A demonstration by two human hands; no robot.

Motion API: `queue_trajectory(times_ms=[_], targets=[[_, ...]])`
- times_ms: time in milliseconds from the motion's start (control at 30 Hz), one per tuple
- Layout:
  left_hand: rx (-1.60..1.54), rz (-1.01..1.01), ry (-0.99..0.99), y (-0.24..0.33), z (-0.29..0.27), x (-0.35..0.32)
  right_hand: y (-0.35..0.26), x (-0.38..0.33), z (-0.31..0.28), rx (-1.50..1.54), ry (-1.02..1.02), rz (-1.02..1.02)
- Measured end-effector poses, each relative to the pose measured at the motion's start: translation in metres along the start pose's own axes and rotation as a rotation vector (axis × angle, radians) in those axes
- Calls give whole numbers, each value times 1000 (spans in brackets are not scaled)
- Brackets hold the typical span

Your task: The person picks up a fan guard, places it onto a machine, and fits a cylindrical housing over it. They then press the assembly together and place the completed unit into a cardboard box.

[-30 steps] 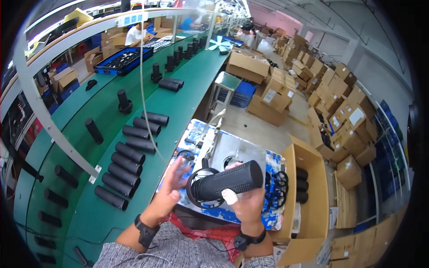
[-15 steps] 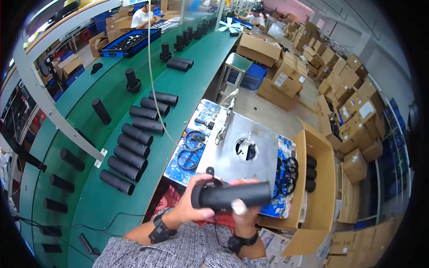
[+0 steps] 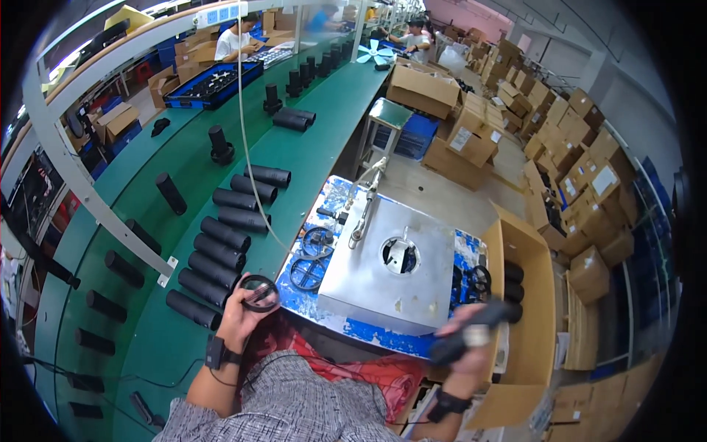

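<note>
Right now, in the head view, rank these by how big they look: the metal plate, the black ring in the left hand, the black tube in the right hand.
1. Metal plate, clearly largest.
2. Black tube in the right hand, blurred.
3. Black ring in the left hand.
Tube and ring look close in size; that order is unsure.

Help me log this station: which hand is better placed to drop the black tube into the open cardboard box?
Probably the right hand. It already grips the black tube beside the open cardboard box, which holds similar tubes. The left hand holds a black ring by the green bench, across the metal plate.
</note>
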State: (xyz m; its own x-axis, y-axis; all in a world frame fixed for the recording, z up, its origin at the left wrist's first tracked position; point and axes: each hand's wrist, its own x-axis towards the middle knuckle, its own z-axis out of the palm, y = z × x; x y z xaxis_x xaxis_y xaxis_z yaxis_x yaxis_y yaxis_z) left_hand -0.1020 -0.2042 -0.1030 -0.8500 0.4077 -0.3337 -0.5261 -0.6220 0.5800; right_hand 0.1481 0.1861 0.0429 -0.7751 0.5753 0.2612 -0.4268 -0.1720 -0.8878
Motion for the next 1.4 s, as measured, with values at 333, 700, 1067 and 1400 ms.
queue_trajectory(times_ms=[333, 700, 1067, 1400], targets=[[34, -30, 28, -33, 6, -2, 123, 174, 248, -774, -390, 125], [33, 4, 73, -24, -21, -47, 259, 278, 254, -584, -425, 813], [60, -108, 80, -30, -17, -64, 232, 253, 272, -1039, -435, 195], [89, -96, 31, -30, -42, -81, 263, 120, 398, -1245, -937, -80]])
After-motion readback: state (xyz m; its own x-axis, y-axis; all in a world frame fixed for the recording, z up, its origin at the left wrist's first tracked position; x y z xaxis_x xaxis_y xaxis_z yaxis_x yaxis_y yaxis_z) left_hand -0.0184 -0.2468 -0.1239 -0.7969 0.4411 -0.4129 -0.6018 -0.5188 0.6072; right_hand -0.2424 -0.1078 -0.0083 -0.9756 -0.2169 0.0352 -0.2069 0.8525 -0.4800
